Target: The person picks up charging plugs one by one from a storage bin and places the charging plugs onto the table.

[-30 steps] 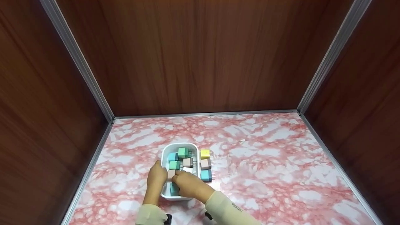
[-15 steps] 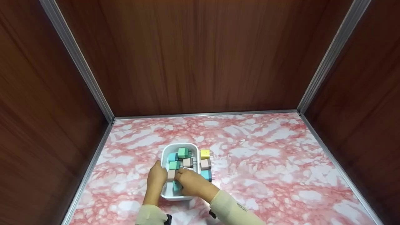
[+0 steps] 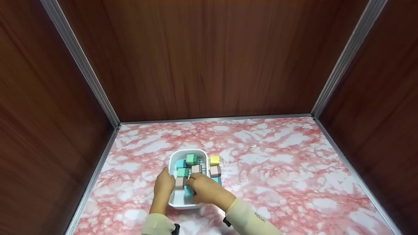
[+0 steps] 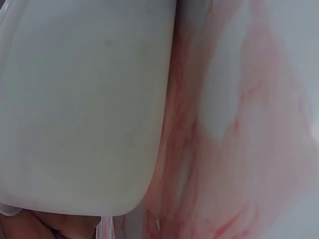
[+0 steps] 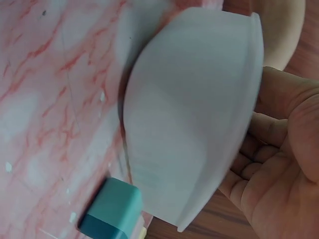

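Note:
A white plastic bin (image 3: pixel 185 207) with rounded corners stands on the table and contains several two-tone charger plugs with metal prongs. My left hand (image 3: pixel 164 183) grips the bin's left rim; its fingers show below the wall in the left wrist view. Inside the bin, my right hand (image 3: pixel 209 190) pinches a teal charger plug (image 3: pixel 188 191), partly covered by the fingers. Close by lies a beige plug (image 3: pixel 180 182). Farther back are a green plug (image 3: pixel 183 172), a second beige plug (image 3: pixel 196 169), a blue plug (image 3: pixel 180 164) and another green plug (image 3: pixel 191 159).
Right of the bin, a yellow plug (image 3: pixel 214 160), a beige-brown plug (image 3: pixel 215 171) and a blue-teal plug (image 5: pixel 113 206) stand in a column on the red-and-white marbled table (image 3: pixel 277 169). Dark wood panels (image 3: pixel 209 65) with metal edging enclose the back and both sides.
My right hand has shifted right and slightly away within the bin, bringing the teal charger plug along. It now covers the white plug seen earlier. The left hand stays on the rim.

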### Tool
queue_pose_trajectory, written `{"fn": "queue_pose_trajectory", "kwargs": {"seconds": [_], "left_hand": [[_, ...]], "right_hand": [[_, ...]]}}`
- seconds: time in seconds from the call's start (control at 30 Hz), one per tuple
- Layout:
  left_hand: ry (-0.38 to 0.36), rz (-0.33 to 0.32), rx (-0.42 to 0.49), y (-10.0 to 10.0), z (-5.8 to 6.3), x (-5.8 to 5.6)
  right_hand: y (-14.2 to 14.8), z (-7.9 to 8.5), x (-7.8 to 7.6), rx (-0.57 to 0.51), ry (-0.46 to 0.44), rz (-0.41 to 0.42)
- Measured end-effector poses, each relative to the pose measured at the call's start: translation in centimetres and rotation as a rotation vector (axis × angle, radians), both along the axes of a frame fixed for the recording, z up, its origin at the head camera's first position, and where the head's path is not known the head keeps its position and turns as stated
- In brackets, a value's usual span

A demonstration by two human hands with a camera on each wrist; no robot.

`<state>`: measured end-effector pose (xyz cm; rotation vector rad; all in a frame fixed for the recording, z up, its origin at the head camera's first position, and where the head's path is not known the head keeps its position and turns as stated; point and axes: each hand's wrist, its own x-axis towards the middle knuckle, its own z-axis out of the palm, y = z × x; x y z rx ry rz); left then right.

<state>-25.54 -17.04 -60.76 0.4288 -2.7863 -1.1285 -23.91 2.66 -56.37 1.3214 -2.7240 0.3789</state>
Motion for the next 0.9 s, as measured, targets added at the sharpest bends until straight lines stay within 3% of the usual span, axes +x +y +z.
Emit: {"fn": "queue_pose_trajectory", "kwargs": {"seconds": [0.37, 0.9], "left_hand": [[-0.017, 0.002, -0.018, 0.0, -0.1, -0.2], [0.002, 0.02, -0.009, 0.2, 0.1, 0.0]], "right_hand": [[1.1, 1.0, 0.4, -0.052, 0.098, 0.012], [3.5, 1.9, 0.5, -0.078, 0.074, -0.034]]}}
